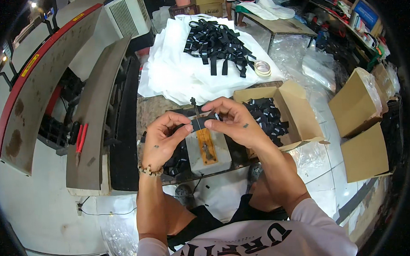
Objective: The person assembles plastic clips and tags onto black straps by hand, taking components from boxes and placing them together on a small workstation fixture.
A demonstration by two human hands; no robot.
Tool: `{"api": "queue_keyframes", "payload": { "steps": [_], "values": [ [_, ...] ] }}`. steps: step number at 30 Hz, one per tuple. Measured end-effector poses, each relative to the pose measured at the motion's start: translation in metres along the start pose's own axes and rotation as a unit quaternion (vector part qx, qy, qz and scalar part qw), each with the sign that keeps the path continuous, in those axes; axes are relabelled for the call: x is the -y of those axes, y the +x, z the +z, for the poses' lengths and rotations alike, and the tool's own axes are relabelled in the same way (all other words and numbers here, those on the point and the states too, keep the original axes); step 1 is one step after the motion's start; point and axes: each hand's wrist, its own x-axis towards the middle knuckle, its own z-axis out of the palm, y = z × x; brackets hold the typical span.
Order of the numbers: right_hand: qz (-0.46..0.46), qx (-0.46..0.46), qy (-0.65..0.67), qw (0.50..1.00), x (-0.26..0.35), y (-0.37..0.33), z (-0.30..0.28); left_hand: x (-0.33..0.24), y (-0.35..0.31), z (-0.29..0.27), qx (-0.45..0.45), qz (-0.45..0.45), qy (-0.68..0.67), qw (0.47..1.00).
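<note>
A short black strap [204,121] is stretched between my two hands. My left hand [164,139] pinches its left end between thumb and fingers, and my right hand [235,123] pinches the other end. Under the strap sits a pale block-shaped device [221,150] with an orange-yellow plate [206,143] on top. A thin upright rod with a dark tip [193,101] rises at its far end, close behind the strap. Whether the strap touches the rod cannot be made out.
Beyond my hands, a heap of black straps [218,42] lies on white sheeting [169,70], beside tape rolls [262,68]. An open cardboard box [299,111] at right holds several black pieces [265,117]. Red-handled pliers [82,137] rest on a grey panel at left. A cable crosses the floor.
</note>
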Motion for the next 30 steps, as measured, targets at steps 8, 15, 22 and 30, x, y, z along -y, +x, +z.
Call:
{"api": "queue_keyframes", "payload": {
  "steps": [8,15,22,30],
  "values": [
    [0.012,-0.007,0.04,0.999,-0.007,0.003,0.0,0.002,0.002,0.003,-0.021,-0.015,-0.001,1.0],
    [-0.003,0.004,0.013,1.0,0.002,0.001,-0.006,-0.001,0.0,0.002,-0.012,-0.011,0.032,0.999],
    [0.016,-0.011,-0.019,1.0,0.002,0.001,-0.002,0.005,0.002,0.003,-0.025,0.005,0.028,0.999],
    [0.023,-0.023,-0.039,0.999,-0.001,0.001,-0.001,0.01,0.003,0.003,-0.024,-0.005,0.041,0.999]
  ]
}}
